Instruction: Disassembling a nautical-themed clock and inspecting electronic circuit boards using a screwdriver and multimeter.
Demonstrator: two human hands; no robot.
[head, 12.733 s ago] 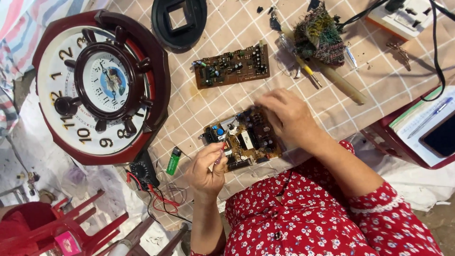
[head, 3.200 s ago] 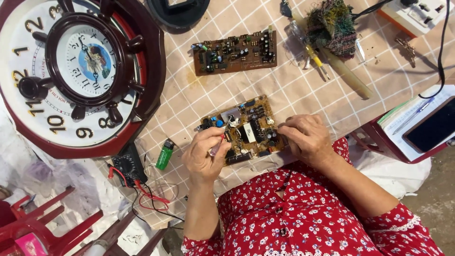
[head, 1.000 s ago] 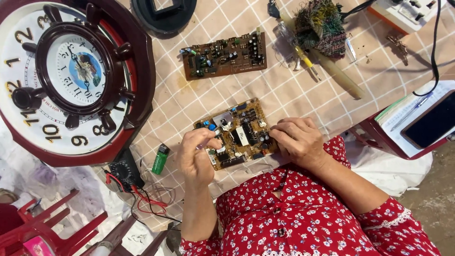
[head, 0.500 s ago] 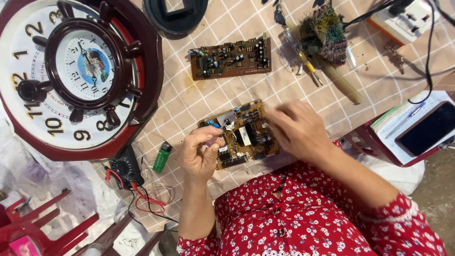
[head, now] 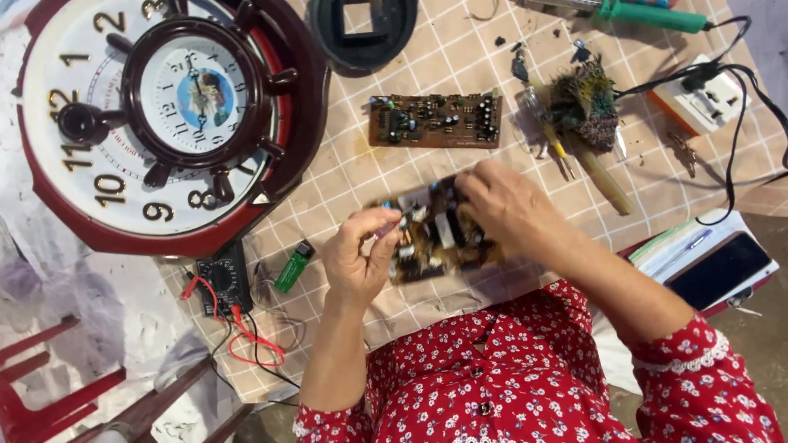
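- A checked beige tablecloth covers the work table, and everything below lies on it.
- A big ship's-wheel wall clock, dark red rim with a white dial, lies face up at the far left.
- A round black plastic housing sits at the top edge, right of the clock.
- The circuit board being worked on, crowded with components, lies near the person's red floral blouse, between both hands.
- A second, brown circuit board lies just beyond it, apart from the hands.
- The right hand lies over the near board's right part, fingers curled down onto it, gripping it.
- The left hand pinches a small thin tool between thumb and fingers at the board's left edge; what kind of tool is too small to tell.
- A white power socket block with black cables sits at the right.
- A green-handled soldering iron lies along the top edge.
- A black multimeter with red leads lies below the clock.
- A green lighter lies beside the multimeter.
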